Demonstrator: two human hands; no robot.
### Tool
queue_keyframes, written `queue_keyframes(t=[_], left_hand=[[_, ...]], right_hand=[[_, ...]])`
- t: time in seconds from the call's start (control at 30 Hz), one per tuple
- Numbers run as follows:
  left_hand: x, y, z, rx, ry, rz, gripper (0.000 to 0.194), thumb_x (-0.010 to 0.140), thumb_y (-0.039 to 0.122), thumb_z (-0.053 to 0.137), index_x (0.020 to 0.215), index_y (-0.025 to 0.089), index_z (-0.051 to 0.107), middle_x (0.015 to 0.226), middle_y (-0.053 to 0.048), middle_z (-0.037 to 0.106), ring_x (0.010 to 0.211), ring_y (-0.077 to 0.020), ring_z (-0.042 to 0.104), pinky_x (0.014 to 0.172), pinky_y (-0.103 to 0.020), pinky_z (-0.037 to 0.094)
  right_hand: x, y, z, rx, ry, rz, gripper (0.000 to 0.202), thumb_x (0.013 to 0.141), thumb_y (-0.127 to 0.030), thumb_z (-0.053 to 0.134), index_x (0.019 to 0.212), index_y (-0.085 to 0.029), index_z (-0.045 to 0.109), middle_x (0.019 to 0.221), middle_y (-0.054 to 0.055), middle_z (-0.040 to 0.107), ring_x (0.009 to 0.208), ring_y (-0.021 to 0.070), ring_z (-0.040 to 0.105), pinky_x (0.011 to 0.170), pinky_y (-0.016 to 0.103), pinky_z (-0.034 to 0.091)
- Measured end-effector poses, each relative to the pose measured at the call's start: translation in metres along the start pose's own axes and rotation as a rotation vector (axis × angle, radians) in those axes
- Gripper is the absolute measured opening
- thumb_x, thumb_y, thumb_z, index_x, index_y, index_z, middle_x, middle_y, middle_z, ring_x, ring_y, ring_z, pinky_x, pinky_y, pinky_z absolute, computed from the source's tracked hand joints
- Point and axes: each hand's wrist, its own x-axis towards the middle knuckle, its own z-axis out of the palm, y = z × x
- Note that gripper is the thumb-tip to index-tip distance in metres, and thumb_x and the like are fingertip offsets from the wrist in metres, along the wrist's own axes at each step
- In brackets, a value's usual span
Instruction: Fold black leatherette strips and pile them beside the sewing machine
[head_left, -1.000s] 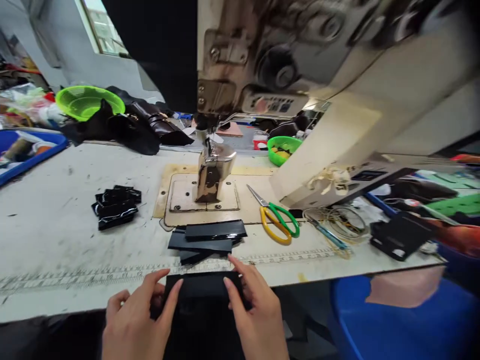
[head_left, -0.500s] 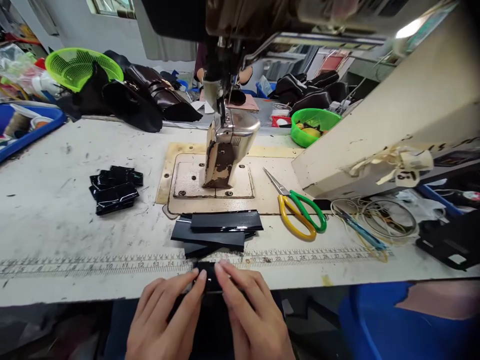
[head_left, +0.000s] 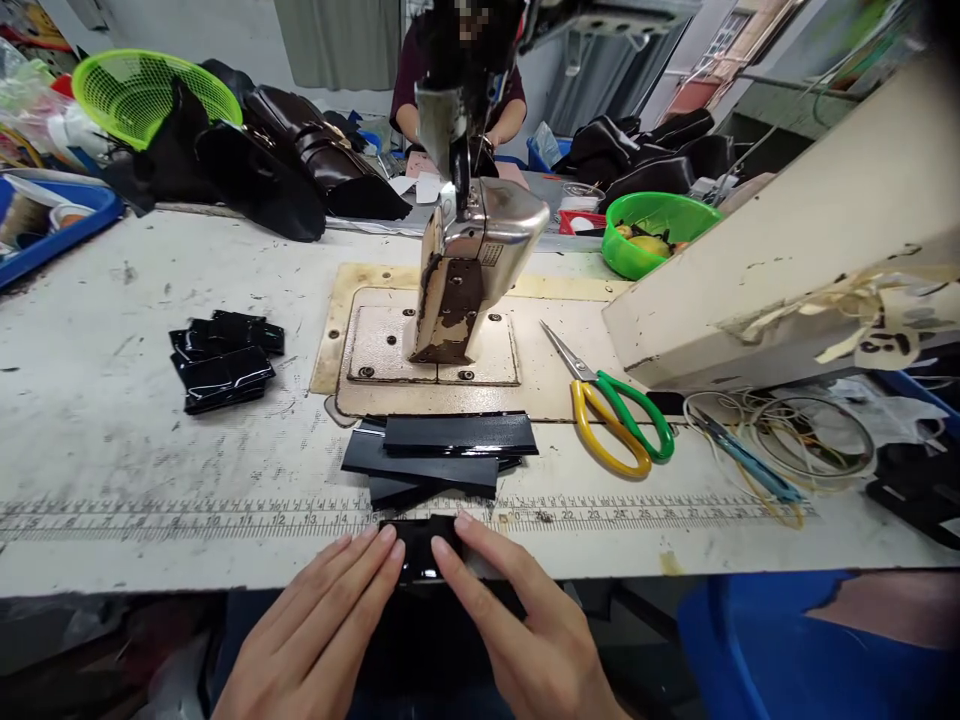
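Observation:
A small glossy black strip [head_left: 420, 548], seemingly folded, lies at the front edge of the white table. My left hand [head_left: 319, 620] presses its left end with the fingers held together. On its right end, my right hand [head_left: 529, 625] grips with thumb and forefinger; the other fingers are partly hidden. Just beyond the hands is a loose stack of longer black strips [head_left: 442, 462], dull-faced with shiny edges. A pile of short, glossy folded black pieces [head_left: 229, 375] rests farther left.
A sewing machine post [head_left: 465, 280] rises behind the strips. Scissors [head_left: 600, 405] with yellow and green handles lie right of it, near a blue thin tool [head_left: 750, 460] and coiled cord [head_left: 814, 435]. A ruler scale [head_left: 247, 520] runs along the front. Another person sits opposite.
My right forefinger has shifted to the strip's far right corner, and the hands are a little farther apart. More of the strip shows between them. The view has tilted and shifted slightly.

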Motion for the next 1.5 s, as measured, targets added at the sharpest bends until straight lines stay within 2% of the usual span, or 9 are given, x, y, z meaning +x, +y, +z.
queue_keyframes(t=[0.1, 0.2, 0.5, 0.7, 1.13, 1.33, 1.5], left_hand=[[0.002, 0.000, 0.001, 0.010, -0.010, -0.003, 0.042, 0.100, 0.010, 0.042, 0.141, 0.010, 0.055, 0.146, -0.008, 0.058, 0.138, -0.0186, 0.051, 0.123, -0.032, 0.032], [0.003, 0.001, 0.001, 0.016, -0.023, 0.011, 0.044, 0.099, 0.009, 0.043, 0.142, 0.010, 0.054, 0.147, -0.008, 0.058, 0.139, -0.0187, 0.050, 0.123, -0.031, 0.032], [0.004, -0.001, 0.002, 0.026, -0.035, 0.035, 0.043, 0.098, 0.005, 0.041, 0.137, 0.009, 0.059, 0.146, -0.005, 0.058, 0.142, -0.0166, 0.046, 0.123, -0.028, 0.030], [0.005, -0.002, 0.002, 0.019, -0.037, 0.048, 0.043, 0.096, 0.003, 0.043, 0.136, 0.009, 0.060, 0.145, -0.006, 0.059, 0.141, -0.0179, 0.047, 0.124, -0.030, 0.030], [-0.001, -0.001, 0.008, 0.025, -0.026, 0.045, 0.043, 0.099, 0.005, 0.038, 0.138, 0.008, 0.057, 0.148, -0.006, 0.057, 0.146, -0.0181, 0.041, 0.124, -0.032, 0.028], [-0.001, 0.000, 0.009, 0.016, -0.040, 0.064, 0.043, 0.100, 0.007, 0.038, 0.139, 0.006, 0.056, 0.151, -0.008, 0.053, 0.146, -0.0218, 0.040, 0.124, -0.033, 0.029], [-0.001, 0.006, 0.011, 0.106, -0.051, 0.063, 0.045, 0.100, 0.009, 0.034, 0.140, 0.003, 0.055, 0.150, -0.012, 0.054, 0.146, -0.0262, 0.040, 0.125, -0.038, 0.026]], right_hand=[[0.000, 0.002, -0.002, 0.009, -0.021, -0.035, 0.040, 0.101, -0.004, 0.043, 0.135, -0.012, 0.063, 0.126, 0.011, 0.071, 0.130, 0.0213, 0.060, 0.109, 0.035, 0.055], [0.001, 0.003, -0.004, -0.011, -0.051, -0.077, 0.041, 0.103, -0.007, 0.040, 0.138, -0.012, 0.059, 0.127, 0.010, 0.071, 0.133, 0.0226, 0.056, 0.110, 0.038, 0.054], [-0.001, 0.001, -0.005, -0.077, -0.106, -0.108, 0.040, 0.102, -0.004, 0.037, 0.131, -0.005, 0.064, 0.134, 0.012, 0.066, 0.138, 0.0233, 0.051, 0.114, 0.036, 0.049], [0.001, 0.000, -0.006, -0.108, -0.137, -0.110, 0.040, 0.102, -0.005, 0.036, 0.130, -0.007, 0.064, 0.137, 0.010, 0.064, 0.139, 0.0224, 0.049, 0.116, 0.036, 0.047], [0.005, -0.002, -0.007, -0.111, -0.121, -0.103, 0.039, 0.101, -0.004, 0.037, 0.125, -0.004, 0.068, 0.131, 0.012, 0.067, 0.133, 0.0237, 0.056, 0.113, 0.036, 0.049], [0.004, -0.006, -0.003, -0.180, -0.134, -0.095, 0.043, 0.100, -0.002, 0.033, 0.127, -0.006, 0.067, 0.134, 0.010, 0.066, 0.133, 0.0232, 0.056, 0.112, 0.036, 0.050], [0.002, -0.017, 0.001, -0.283, -0.156, -0.077, 0.045, 0.099, -0.002, 0.032, 0.127, -0.005, 0.067, 0.135, 0.012, 0.064, 0.130, 0.0260, 0.058, 0.111, 0.037, 0.050]])
